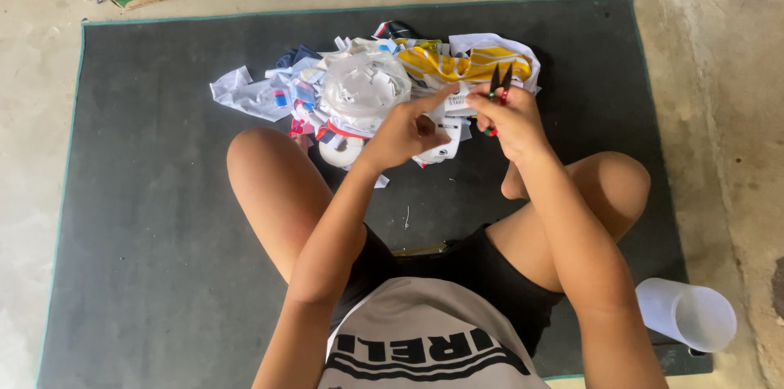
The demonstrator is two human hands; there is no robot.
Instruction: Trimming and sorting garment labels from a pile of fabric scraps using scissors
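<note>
Right hand [508, 118] clamped on small scissors [499, 84], blades apart and pointing up, left hand [408, 133] just beside, pinching white fabric piece [452, 103], heap of cloth scraps [367, 87] beyond both hands on dark mat [147, 217]

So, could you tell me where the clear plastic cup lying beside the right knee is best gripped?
Probably around the cup's side wall, coming down from above. It lies tipped on its side at the mat's edge, mouth facing right, so the rounded wall is the exposed part.

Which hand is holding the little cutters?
The right hand grips the small red-handled snips, blades pointing up. The left hand only pinches a white scrap.
</note>
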